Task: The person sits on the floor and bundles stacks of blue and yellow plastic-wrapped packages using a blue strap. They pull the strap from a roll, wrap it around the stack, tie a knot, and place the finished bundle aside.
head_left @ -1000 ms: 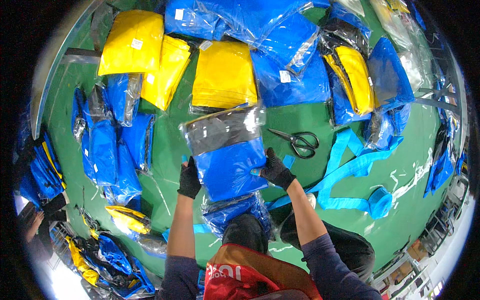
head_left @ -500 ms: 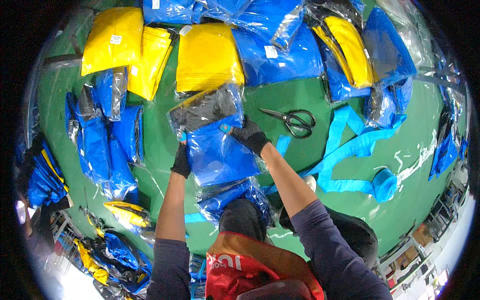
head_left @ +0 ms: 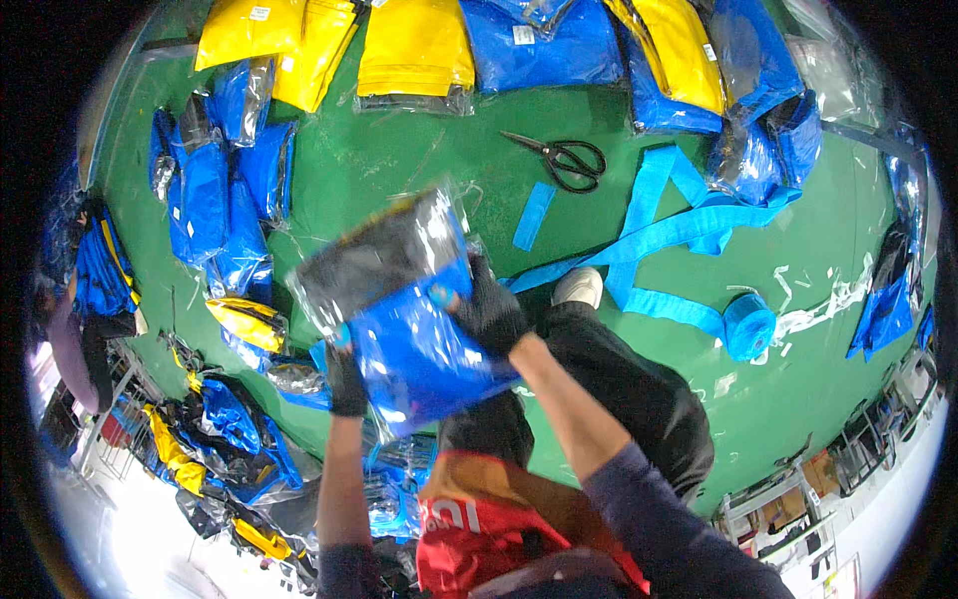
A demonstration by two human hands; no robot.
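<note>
Packet [head_left: 409, 349] slanted, long axis leaning left at its far end, between left fingers [head_left: 342, 335] and right fingers [head_left: 441, 296] closed on opposite sides.

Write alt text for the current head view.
A person's gloved left grip and right grip hold a wrapped blue and black package above a green floor. Nearby lie scissors, light blue strap, and yellow and blue packages.
</note>
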